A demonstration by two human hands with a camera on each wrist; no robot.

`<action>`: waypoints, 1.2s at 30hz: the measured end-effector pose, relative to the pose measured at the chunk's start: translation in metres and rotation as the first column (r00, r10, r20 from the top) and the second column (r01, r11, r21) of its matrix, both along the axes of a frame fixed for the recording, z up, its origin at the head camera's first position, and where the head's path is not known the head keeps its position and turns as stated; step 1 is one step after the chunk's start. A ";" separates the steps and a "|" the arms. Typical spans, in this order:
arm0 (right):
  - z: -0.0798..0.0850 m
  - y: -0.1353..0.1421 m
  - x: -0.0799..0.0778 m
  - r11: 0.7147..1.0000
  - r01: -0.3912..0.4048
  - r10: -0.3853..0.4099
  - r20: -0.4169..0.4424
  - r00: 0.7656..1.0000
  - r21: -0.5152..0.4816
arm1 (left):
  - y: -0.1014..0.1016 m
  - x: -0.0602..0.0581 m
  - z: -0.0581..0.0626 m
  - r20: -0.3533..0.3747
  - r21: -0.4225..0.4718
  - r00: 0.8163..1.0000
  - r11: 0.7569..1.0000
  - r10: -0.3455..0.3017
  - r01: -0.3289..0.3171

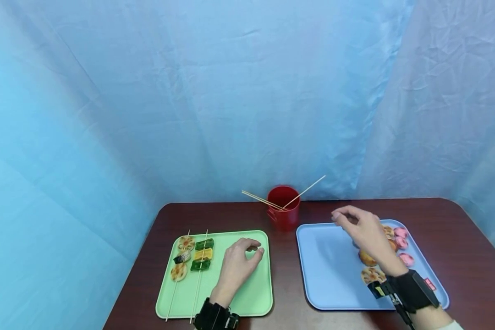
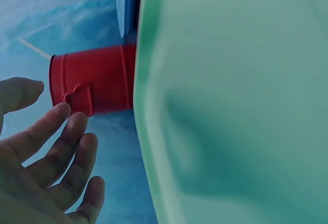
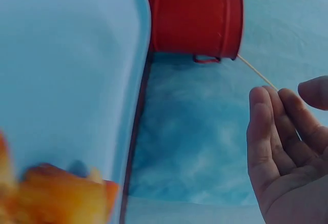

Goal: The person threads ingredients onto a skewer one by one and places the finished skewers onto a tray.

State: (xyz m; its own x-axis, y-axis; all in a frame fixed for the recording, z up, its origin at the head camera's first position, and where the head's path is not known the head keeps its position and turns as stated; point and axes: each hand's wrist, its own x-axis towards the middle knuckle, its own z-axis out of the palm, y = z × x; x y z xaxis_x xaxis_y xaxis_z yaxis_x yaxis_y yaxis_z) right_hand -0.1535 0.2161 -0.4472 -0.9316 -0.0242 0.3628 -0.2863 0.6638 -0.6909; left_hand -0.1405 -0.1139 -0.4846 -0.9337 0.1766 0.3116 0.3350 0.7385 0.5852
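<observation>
Over the right half of the green tray (image 1: 255, 293), my left hand (image 1: 237, 266) hovers with fingers loosely bent and nothing in them. In the left wrist view, its fingers (image 2: 61, 152) are spread apart beside the red cup (image 2: 102, 80). My right hand (image 1: 365, 231) is raised above the far part of the blue tray (image 1: 326, 275), fingers relaxed and holding nothing. Two skewers lie on the green tray: one with round browned slices and a dark-edged piece (image 1: 179, 271), the other with green and yellow pieces (image 1: 203, 254).
The red cup (image 1: 286, 222) stands at the back between the trays, with thin wooden sticks (image 1: 313, 184) leaning out both ways. Pink pieces (image 1: 406, 260), a browned slice (image 1: 372, 275) and other food pieces lie on the blue tray's right side, partly behind my right arm. A blue curtain (image 1: 231, 101) hangs behind the table.
</observation>
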 end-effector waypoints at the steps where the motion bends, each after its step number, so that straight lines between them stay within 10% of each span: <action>1: 0.003 0.001 -0.004 1.000 0.006 -0.006 -0.011 1.000 0.004 | 0.002 0.001 -0.001 0.003 0.002 1.000 1.000 0.002 -0.002; 20: 0.034 -0.016 -0.069 0.996 0.054 -0.053 0.018 0.998 -0.070 | 0.012 0.005 -0.008 0.025 0.032 1.000 0.999 0.010 -0.011; 36: 0.043 -0.020 -0.069 0.991 0.037 -0.040 -0.020 0.999 -0.127 | 0.013 0.005 -0.009 0.027 0.020 0.999 1.000 0.016 -0.017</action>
